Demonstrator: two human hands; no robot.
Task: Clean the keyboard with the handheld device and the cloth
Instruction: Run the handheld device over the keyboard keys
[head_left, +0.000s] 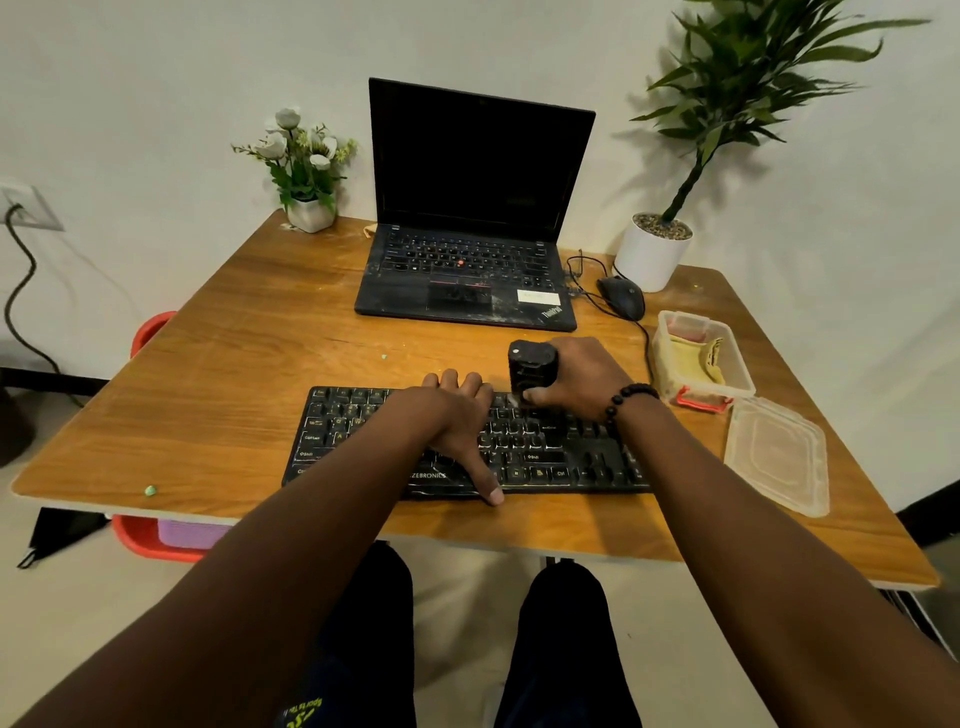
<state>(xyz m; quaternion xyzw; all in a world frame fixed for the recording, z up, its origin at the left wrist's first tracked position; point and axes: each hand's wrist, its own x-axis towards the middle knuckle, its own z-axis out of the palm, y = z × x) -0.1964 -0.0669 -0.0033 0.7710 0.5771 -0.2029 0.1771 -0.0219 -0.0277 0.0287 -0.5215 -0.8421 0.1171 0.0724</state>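
Fingers of the left hand (457, 415) lie straight and flat across the dusty black keyboard (519, 447), thumb hooked over its near edge. Just right of them, the right hand (576, 379) wraps a stubby black device (531, 366), upright on the top keys. Farther right, a yellow cloth (698, 356) sits crumpled in a clear plastic box (737, 364).

Wooden table (218, 395) against white wall (156, 78); pale floor (67, 613).
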